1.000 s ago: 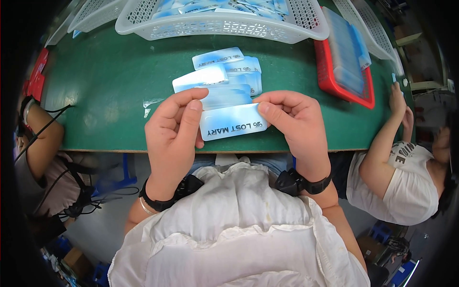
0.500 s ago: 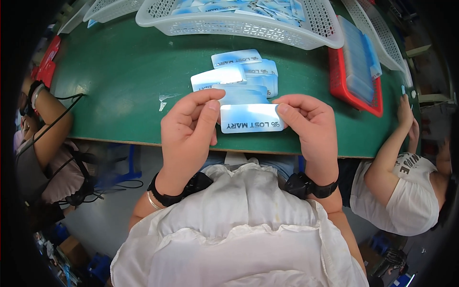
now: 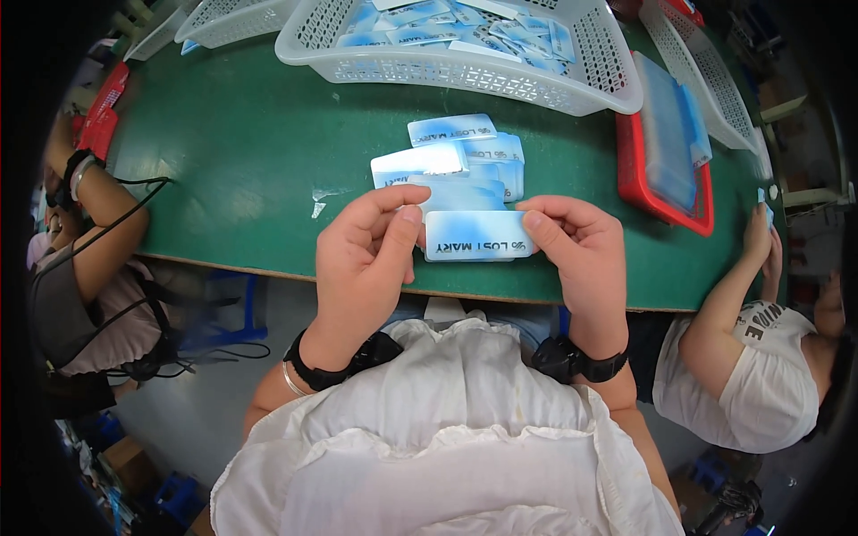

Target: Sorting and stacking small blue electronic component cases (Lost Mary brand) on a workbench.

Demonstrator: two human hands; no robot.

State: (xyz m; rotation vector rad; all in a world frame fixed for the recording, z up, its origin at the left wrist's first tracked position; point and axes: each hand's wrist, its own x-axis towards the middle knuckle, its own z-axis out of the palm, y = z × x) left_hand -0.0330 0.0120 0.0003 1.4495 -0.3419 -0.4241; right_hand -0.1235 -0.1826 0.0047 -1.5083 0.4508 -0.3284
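Basically, everything turns on the glossy blue-and-white rectangular card (image 3: 478,234), which lies between the two hands, its long axis running sideways from one to the other. The right hand (image 3: 579,246) is the nearer: its thumb presses on the face at the card's right end, the forefinger curls behind, and the two pinch that upper corner. The left hand (image 3: 368,255) is just beside the opposite end, thumb and forefinger bent toward each other with a narrow gap showing; I cannot tell whether those tips, or the fingers below, touch the card. Another pale edge shows along the card's lower side.

Directly beyond the card, ahead of both hands, a loose overlapping pile of similar blue-and-white cards (image 3: 444,161) spreads over the green-topped counter (image 3: 250,170). Farther ahead is a white perforated plastic basket (image 3: 474,79) holding more cards, and ahead and to the right of the right hand sits a red plastic basket (image 3: 633,174).
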